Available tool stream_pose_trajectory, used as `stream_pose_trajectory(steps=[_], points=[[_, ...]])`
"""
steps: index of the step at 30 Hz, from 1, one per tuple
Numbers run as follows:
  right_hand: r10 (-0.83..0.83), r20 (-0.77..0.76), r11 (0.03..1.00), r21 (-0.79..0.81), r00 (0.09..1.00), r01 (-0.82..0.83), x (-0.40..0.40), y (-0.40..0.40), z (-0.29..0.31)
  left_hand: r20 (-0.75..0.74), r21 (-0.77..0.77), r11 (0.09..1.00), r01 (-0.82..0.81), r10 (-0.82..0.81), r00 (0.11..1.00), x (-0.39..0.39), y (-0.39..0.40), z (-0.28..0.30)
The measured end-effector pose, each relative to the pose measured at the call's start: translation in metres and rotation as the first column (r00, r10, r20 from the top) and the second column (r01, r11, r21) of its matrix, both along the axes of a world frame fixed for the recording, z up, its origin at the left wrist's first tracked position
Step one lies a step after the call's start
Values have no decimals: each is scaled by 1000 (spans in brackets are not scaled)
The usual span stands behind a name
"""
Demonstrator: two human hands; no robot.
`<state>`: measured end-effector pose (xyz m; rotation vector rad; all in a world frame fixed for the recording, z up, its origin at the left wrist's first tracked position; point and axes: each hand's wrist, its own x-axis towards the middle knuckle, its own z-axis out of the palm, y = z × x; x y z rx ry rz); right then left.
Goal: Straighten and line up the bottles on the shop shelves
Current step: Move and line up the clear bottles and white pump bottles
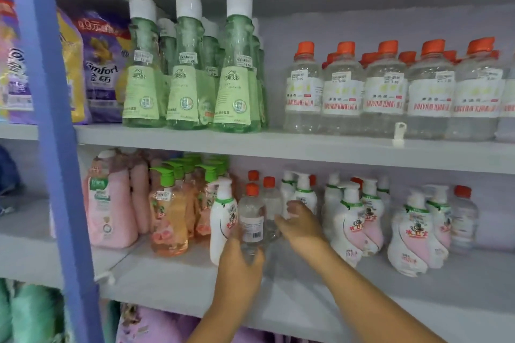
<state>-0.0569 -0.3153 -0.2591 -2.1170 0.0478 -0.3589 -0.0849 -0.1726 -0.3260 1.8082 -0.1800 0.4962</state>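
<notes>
Head view: left hand grips a clear bottle; right hand, fingers loosely spread, touches another bottle just behind. Pump bottles right of the hands look uneven, so much is likely left.

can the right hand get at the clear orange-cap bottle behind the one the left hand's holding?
Probably yes. The right hand is open and already beside the rear clear bottle, nothing between them. The left hand grips only the front clear bottle, and the white pump bottles stand behind.
</notes>
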Motion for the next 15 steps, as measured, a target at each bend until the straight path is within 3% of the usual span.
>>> stream_pose_trajectory(steps=[4,8,10,12,15], points=[[-71,84,992,-96,994,79,28,15,2,8,8,997,78,-78,997,22,9,-10],[-151,113,973,-159,982,168,54,27,-9,9,-50,998,34,-34,999,44,1,-9],[-187,156,966,-149,970,210,68,32,-17,-59,-44,998,43,-45,997,54,-11,-11],[-191,200,955,-186,961,229,76,36,-22,-213,158,987,-18,52,976,65,-20,-15],[-184,197,952,-209,963,225,82,38,-22,-183,368,913,-178,259,948,77,-23,-19]])
